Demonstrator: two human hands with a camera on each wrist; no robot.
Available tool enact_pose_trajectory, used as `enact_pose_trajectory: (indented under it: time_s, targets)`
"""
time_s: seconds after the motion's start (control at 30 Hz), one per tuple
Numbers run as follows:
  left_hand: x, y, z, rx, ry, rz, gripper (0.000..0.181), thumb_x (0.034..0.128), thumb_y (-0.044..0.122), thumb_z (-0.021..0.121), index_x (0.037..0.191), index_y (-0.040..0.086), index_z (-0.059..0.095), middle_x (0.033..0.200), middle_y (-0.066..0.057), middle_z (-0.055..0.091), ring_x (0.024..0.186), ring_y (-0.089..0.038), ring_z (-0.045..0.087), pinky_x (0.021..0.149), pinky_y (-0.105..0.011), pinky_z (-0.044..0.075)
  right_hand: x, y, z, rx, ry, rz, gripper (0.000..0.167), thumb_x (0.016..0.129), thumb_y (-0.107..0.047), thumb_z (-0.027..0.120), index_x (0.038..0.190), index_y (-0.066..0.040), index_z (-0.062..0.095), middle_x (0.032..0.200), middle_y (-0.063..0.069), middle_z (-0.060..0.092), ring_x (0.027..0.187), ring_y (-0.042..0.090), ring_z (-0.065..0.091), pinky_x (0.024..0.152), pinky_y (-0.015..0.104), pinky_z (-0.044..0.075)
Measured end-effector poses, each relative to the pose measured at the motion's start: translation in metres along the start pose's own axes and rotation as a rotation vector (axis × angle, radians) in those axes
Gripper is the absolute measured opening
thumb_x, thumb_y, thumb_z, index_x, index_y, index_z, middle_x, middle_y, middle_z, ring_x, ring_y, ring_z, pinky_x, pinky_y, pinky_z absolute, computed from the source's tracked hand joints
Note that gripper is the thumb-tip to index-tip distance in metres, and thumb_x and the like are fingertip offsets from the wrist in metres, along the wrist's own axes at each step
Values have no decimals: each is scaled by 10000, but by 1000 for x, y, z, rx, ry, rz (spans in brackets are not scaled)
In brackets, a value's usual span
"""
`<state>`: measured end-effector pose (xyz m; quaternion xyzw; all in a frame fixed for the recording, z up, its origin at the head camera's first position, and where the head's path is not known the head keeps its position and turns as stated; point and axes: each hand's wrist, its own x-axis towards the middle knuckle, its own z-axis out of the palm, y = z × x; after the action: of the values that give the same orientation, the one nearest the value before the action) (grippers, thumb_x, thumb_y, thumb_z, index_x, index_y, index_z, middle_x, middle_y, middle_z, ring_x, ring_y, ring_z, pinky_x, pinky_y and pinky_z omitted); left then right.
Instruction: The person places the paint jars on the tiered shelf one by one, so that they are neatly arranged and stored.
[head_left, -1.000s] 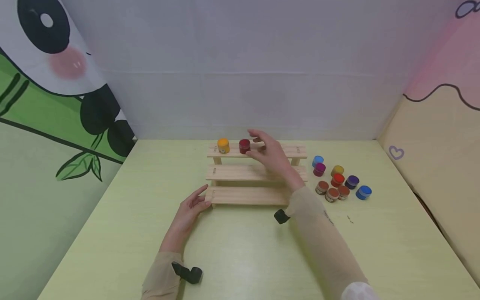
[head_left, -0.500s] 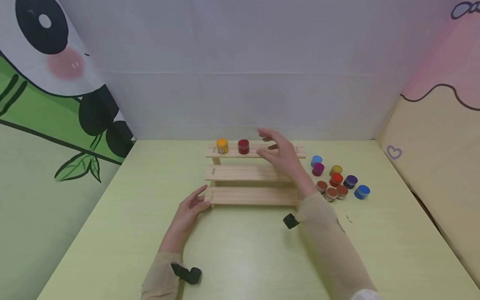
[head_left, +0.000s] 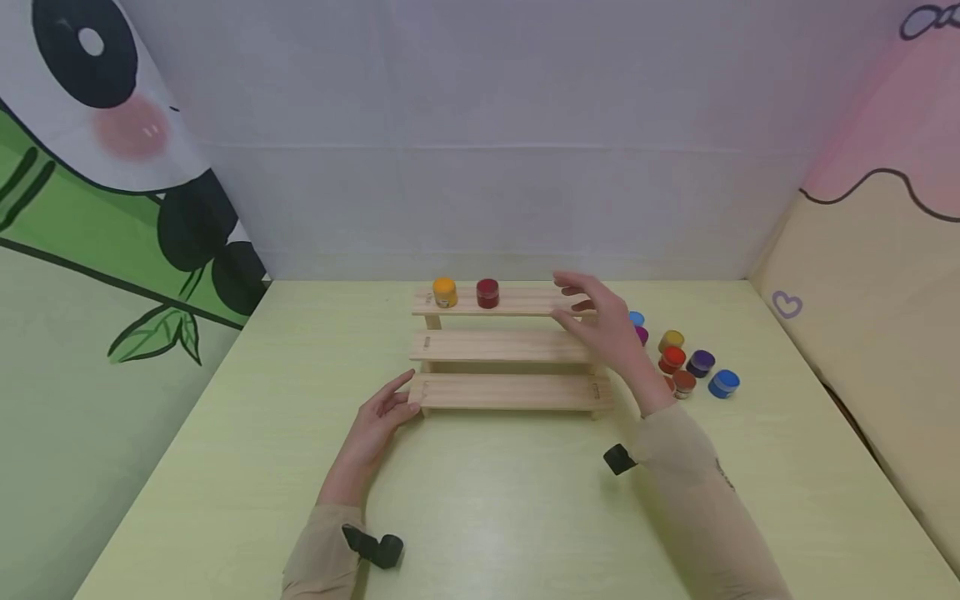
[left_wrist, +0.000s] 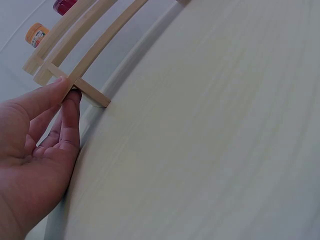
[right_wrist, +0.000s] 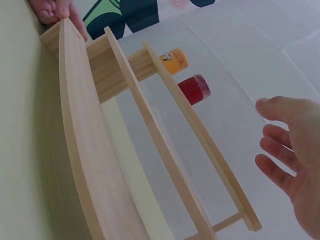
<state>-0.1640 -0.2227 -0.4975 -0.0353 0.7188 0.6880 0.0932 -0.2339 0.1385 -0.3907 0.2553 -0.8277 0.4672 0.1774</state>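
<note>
A three-tier wooden rack (head_left: 510, 392) stands on the table. My left hand (head_left: 381, 427) holds the near left corner of its lowest shelf; in the left wrist view the thumb and fingers (left_wrist: 70, 112) pinch the shelf's end. On the top tier sit a yellow-orange paint jar (head_left: 445, 292) and a dark red paint jar (head_left: 487, 293), a small gap between them. My right hand (head_left: 606, 329) hovers near the right end of the top tier, fingers loosely bent and holding nothing. The right wrist view shows that hand apart from the rack.
Right of the rack several paint jars stand in a loose group, among them a red jar (head_left: 672, 359), a purple jar (head_left: 701, 363) and a blue jar (head_left: 723, 383). My right forearm partly hides the group. A pale wall (head_left: 480, 208) rises behind the table.
My right hand has drawn away from the dark red jar, moving right along the top tier toward the jar group. The jar stays on the tier. My left hand keeps its place.
</note>
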Motion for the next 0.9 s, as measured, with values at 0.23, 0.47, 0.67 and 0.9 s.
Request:
enact_pose_trajectory:
  time_s: [0.23, 0.47, 0.67, 0.9]
  targets:
    - [1, -1, -1, -4, 3, -12, 596, 947, 125, 656, 1495, 206, 436, 1095, 40, 664, 984, -31, 644, 861, -192, 513, -18, 8, -21, -77, 47, -25, 539, 894, -90, 719, 1400, -139, 542, 1344, 82, 615, 1164, 238, 594, 892, 390, 539]
    - [2, -1, 0, 15, 16, -30, 586, 941, 141, 665, 1480, 244, 457, 1128, 9, 654, 997, -41, 638, 865, -198, 506, -39, 12, -41, -178, 64, 10, 518, 902, -117, 718, 1390, -142, 547, 1319, 67, 624, 1134, 243, 606, 857, 193, 503]
    - [2, -1, 0, 14, 12, -26, 593, 942, 140, 663, 1486, 236, 448, 1142, 5, 650, 1003, -41, 637, 871, -195, 505, -55, 14, -56, -250, 65, 29, 542, 889, -84, 725, 1395, -123, 537, 1334, 80, 615, 1123, 214, 590, 857, 227, 512]
    - [1, -1, -1, 22, 9, -17, 590, 942, 143, 663, 1486, 225, 449, 1145, -9, 656, 997, -38, 640, 882, -189, 498, -76, 24, -77, -293, 112, 50, 574, 852, 6, 735, 1385, -93, 547, 1306, 113, 625, 1113, 51, 549, 846, 42, 434]
